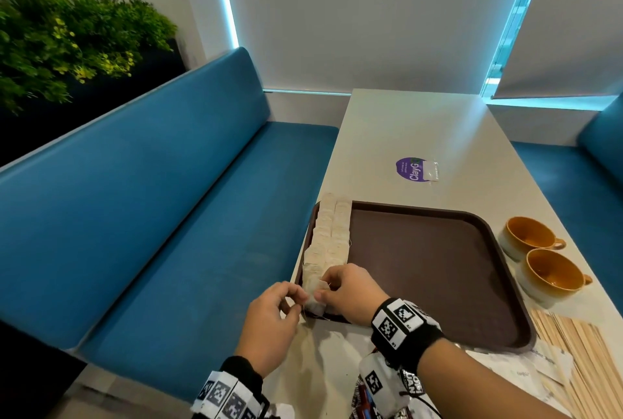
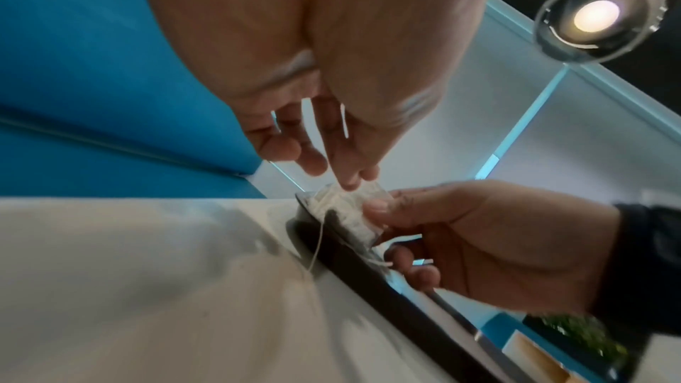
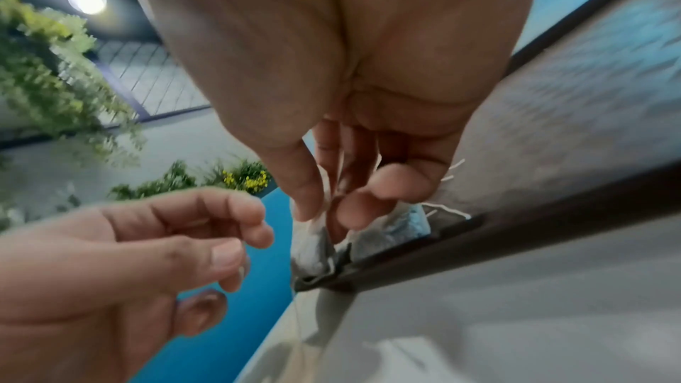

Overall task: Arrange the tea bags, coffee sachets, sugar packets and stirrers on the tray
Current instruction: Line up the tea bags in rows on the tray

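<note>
Both hands [image 1: 305, 300] pinching tea bag [image 1: 315, 300]

I see the brown tray [image 1: 438, 270] bare across its middle and right, open to a hand from above. Tea bags [image 1: 332, 236] line its left edge; two orange cups [image 1: 539, 253] crowd its right rim; wooden stirrers [image 1: 580, 351] block the lower right of the frame.

Pale tea bags [image 1: 332, 240] lie in two overlapping rows along the brown tray's [image 1: 438, 270] left edge.
</note>
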